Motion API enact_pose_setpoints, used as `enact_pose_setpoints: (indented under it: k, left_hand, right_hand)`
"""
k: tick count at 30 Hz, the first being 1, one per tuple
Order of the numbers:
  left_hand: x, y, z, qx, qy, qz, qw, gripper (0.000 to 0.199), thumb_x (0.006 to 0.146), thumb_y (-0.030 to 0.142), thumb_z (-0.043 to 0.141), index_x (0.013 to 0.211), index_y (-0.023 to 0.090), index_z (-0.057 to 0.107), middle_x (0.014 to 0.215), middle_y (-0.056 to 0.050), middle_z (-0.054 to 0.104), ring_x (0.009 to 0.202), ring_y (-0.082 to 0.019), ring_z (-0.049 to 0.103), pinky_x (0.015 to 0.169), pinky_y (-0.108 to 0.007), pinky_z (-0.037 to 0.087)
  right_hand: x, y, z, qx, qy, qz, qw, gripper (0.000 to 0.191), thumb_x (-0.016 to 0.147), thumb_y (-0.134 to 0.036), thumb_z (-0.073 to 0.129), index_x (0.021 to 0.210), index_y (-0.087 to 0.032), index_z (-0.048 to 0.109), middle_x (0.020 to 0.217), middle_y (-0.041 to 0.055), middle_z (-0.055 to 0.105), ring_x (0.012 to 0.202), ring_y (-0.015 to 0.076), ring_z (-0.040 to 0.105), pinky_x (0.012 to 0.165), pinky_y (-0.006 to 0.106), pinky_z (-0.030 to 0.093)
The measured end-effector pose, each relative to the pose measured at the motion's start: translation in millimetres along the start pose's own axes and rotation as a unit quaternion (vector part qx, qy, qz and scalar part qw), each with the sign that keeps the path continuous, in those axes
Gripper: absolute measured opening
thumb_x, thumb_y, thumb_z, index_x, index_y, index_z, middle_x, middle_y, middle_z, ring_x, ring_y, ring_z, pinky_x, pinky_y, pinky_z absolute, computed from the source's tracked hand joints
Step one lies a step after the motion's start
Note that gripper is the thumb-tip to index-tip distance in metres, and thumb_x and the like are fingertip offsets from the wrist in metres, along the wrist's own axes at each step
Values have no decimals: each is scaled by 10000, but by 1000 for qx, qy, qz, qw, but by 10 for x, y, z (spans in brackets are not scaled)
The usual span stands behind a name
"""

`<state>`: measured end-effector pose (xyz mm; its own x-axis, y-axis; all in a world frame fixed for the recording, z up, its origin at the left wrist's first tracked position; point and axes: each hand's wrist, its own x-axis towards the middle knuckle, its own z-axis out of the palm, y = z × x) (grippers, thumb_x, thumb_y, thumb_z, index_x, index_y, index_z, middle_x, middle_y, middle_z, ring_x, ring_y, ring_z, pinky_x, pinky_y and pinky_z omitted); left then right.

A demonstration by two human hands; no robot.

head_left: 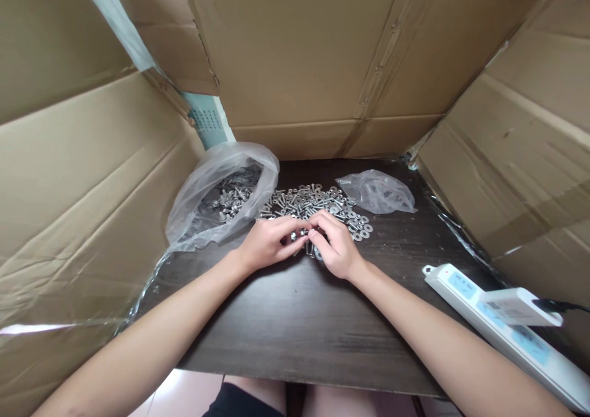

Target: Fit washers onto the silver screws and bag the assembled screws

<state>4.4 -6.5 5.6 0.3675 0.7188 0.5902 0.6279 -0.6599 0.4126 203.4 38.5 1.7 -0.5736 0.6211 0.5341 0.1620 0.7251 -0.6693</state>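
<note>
A heap of silvery screws, bolts and washers (299,203) lies on the dark wooden table (295,318). At its near edge, my left hand (271,242) and my right hand (335,245) meet, fingertips touching. The thumb and index finger of each are pinched on a small metal fastener (303,234), partly hidden by the fingers. An open clear plastic bag (184,217) to the left holds more metal fasteners (233,202). Behind the heap on the right, a second clear plastic bag (380,192) lies crumpled.
A white power strip (498,331) with a plugged-in adapter (520,306) and black cable lies at the right. Cardboard walls (299,54) enclose the table at the back and both sides. The table's front edge runs close to the person's legs.
</note>
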Motion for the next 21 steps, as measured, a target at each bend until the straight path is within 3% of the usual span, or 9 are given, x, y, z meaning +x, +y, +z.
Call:
enact_pose_setpoints:
  k: [21]
  left_hand:
    - [-4, 21, 2, 13, 6, -42, 999, 134, 936, 292, 635, 987, 174, 675, 796, 0, 721, 567, -88, 633, 581, -202, 480]
  right_hand:
    - [3, 1, 24, -7, 16, -5, 1000, 169, 1017, -244, 474, 852, -224, 499, 848, 43, 551, 778, 199, 529, 709, 356, 433]
